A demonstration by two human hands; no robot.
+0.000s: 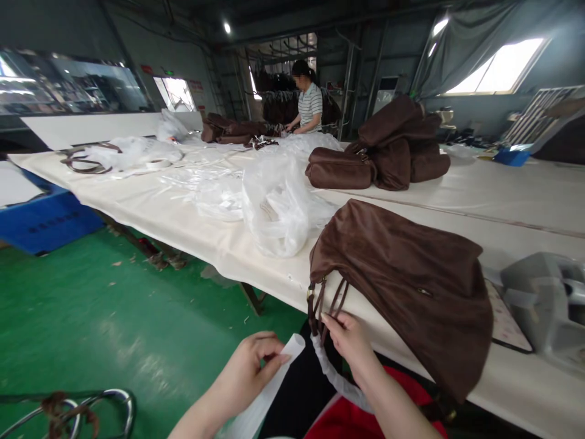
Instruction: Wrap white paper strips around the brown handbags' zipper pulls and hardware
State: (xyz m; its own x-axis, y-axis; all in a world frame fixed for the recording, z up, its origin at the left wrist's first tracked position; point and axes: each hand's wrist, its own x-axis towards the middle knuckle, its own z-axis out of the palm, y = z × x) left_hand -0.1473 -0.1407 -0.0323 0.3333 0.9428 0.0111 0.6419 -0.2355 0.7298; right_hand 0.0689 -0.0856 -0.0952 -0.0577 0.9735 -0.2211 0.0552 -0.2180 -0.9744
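Observation:
A large brown bag (402, 274) lies at the near edge of the cream-covered table. Its handle (336, 378) hangs over the edge, partly wrapped in white material. My right hand (350, 338) pinches the thin brown straps near the top of the handle. To the left, my left hand (256, 366) holds a long white strip (269, 396) between thumb and fingers; the strip trails down toward my lap. The two hands are apart, with the strip's rolled end between them.
Clear plastic bags (278, 207) lie on the table (210, 235) beyond my hands. Stuffed brown bags (384, 158) are piled behind. A grey tape dispenser (548, 305) stands at right. A person (311, 103) works at the far side; a blue crate (50, 222) is at left.

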